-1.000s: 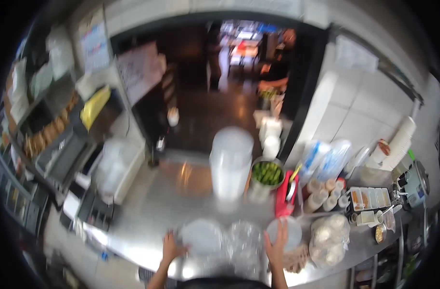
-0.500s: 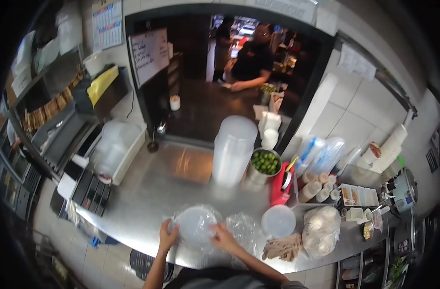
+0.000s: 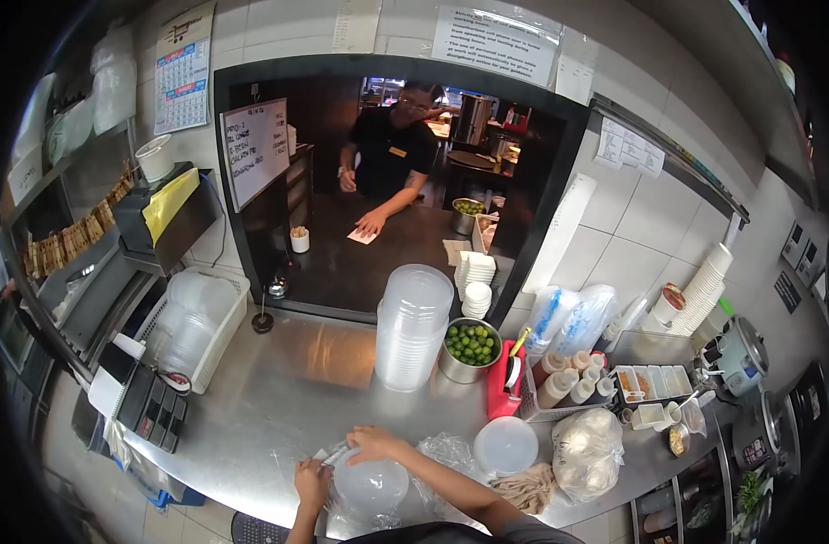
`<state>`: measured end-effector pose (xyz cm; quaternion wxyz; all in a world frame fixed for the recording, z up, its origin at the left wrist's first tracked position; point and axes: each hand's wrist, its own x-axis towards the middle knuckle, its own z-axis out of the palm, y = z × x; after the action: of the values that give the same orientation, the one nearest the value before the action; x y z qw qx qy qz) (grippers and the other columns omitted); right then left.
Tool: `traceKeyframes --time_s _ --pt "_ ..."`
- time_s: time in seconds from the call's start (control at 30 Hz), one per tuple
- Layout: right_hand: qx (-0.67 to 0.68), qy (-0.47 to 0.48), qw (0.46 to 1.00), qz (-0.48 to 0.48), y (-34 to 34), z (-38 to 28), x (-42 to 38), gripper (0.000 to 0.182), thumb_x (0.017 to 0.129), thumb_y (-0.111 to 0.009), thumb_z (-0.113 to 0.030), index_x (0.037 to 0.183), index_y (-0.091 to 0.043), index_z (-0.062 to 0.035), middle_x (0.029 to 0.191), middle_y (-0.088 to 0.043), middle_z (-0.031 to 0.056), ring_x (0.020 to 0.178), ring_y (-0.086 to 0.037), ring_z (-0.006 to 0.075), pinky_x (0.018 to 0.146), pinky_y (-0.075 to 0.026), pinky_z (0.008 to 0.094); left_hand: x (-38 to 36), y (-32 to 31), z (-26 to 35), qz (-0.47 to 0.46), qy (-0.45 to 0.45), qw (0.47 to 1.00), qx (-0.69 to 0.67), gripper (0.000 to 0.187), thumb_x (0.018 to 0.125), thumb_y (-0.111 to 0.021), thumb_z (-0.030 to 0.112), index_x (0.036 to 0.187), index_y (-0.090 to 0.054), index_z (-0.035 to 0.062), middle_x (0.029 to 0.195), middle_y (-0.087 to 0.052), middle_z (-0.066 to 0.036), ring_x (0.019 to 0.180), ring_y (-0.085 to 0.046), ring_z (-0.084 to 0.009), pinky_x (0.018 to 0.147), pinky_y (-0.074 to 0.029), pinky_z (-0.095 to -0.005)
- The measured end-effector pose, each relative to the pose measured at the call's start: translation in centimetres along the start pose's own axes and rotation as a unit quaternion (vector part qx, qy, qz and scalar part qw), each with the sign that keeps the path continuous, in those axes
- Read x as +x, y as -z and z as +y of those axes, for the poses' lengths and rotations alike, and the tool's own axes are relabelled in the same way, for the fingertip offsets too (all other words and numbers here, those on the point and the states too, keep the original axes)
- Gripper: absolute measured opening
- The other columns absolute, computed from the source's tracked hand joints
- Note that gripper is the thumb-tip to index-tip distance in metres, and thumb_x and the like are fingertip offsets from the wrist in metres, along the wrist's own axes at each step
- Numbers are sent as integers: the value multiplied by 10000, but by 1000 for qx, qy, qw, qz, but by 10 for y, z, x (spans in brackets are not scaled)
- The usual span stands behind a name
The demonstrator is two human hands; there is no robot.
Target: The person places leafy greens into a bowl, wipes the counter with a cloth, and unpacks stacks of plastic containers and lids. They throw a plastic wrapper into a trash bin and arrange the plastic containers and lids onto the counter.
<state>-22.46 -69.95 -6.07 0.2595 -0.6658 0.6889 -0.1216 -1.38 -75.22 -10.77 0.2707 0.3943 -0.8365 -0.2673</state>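
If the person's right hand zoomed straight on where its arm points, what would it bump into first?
The right hand would likely brush the clear plastic film beside it first, then cross the shiny steel counter toward the white plastic basket; height is unclear.

Things around the container stack (image 3: 414, 326)

The container stack stands on the desk (image 3: 269, 399), with the hatch (image 3: 552, 195) behind it. Behind it to the right are cups (image 3: 476, 299). Just to its right sits a pot (image 3: 466, 371) with limes (image 3: 471, 342) in it; farther right come a tape dispenser (image 3: 499, 394), a basket (image 3: 541, 415) holding bottles (image 3: 559, 388), and a compartment tray (image 3: 625, 396). Left of the stack is a crate (image 3: 222, 340) with tubs (image 3: 192, 317) in it; left and nearer, an organiser (image 3: 156, 412). Before the stack lies a bagged container (image 3: 371, 487). Before the stack, toward the right, lie plastic wrap (image 3: 446, 453), a lid (image 3: 507, 445), a cloth (image 3: 528, 488) and a bag (image 3: 588, 456).
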Motion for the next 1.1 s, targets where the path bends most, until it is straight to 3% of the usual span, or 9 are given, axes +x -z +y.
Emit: traceKeyframes --time_s 0.23,0.5,0.6,0.83,0.9,0.93,0.97,1.03,1.1 --pt "179 58 976 -110 -13 -14 -42 538 666 -689 -509 954 -539 -81 947 -582 99 890 -565 297 799 -432 382 -14 -3 -22 -11 191 931 -311 97 636 -678 70 685 -626 6 714 -612 -123 711 -579 -219 667 -437 -322" --pt "200 84 970 111 19 -20 -65 562 746 -667 -406 1181 -511 -86 1133 -540 105 1046 -509 240 919 -376 366 -18 18 -4 28 -31 997 -64 178 543 -696 73 674 -577 55 721 -533 -118 714 -538 -320 624 -422 -403" --pt "576 -56 807 118 36 -9 -45 616 777 -650 -409 1202 -469 -2 1174 -517 119 1071 -496 219 909 -400 371 -25 26 11 5 -54 997 -59 175 549 -694 72 679 -578 58 727 -537 -120 726 -540 -323 628 -422 -402" --pt "674 -282 639 243 -29 46 50 706 765 -645 -473 1225 -398 1 1163 -521 142 1001 -551 219 703 -507 358 -30 21 6 4 -103 995 -13 152 622 -677 76 717 -569 27 837 -579 -205 799 -555 -372 708 -449 -436" --pt "713 -240 622 219 -31 46 48 482 807 -612 -428 1109 -498 -70 822 -549 27 636 -503 118 504 -426 281 -29 22 3 -43 -120 991 41 165 676 -630 67 824 -569 24 892 -579 -184 837 -540 -356 745 -447 -415" --pt "709 -245 621 225 -45 59 56 399 828 -586 -419 1038 -533 -84 674 -456 -32 518 -356 74 435 -334 269 -25 29 9 -38 -138 989 45 185 696 -606 57 875 -572 22 918 -578 -169 859 -535 -345 755 -445 -408" --pt "644 -258 696 185 -40 68 48 434 830 -578 -424 1089 -525 -80 789 -564 -8 642 -497 98 567 -430 284 -19 37 19 -37 -151 987 32 201 708 -579 32 909 -576 18 934 -579 -166 865 -534 -343 751 -446 -406" --pt "589 -296 725 201 25 12 1 708 811 -593 -437 1325 -336 -23 1360 -329 148 1276 -287 279 1017 -274 363 -14 54 33 -72 -129 988 34 224 755 -508 -15 971 -565 2 949 -575 -169 888 -533 -347 765 -447 -400" --pt "410 -175 858 255 47 18 -36 863 745 -652 -466 1380 -238 -54 1413 -168 231 1302 -216 340 1033 -246 427 -11 70 52 -52 -97 994 -10 234 809 -463 -18 1029 -542 -6 970 -568 -181 921 -533 -353 795 -443 -395"
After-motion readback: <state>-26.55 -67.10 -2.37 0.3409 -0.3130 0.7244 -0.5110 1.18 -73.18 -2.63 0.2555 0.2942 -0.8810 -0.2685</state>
